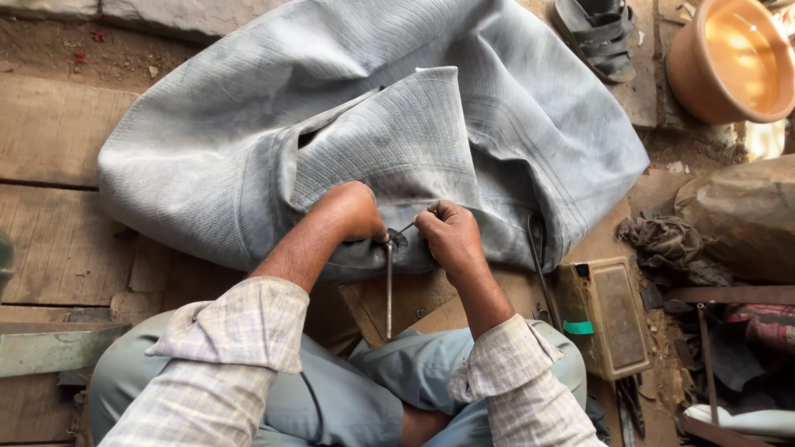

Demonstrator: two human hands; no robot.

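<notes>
Both hands closed at one spot on the grey rubber inner tube (331,124), which lies deflated and folded across the wooden floor (50,132) ahead of the knees. Left hand (354,212) fisted, pressing the tube's near edge by the metal rod (388,285). Right hand (450,234) pinches a thin wire-like tool (407,225) aimed at the same dark spot. Risk, as I judge it: thin tool slips off folded rubber, jabs left fist or tears the tube. Clay pot (729,58) top-right, small box (609,319) at right, both well apart.
</notes>
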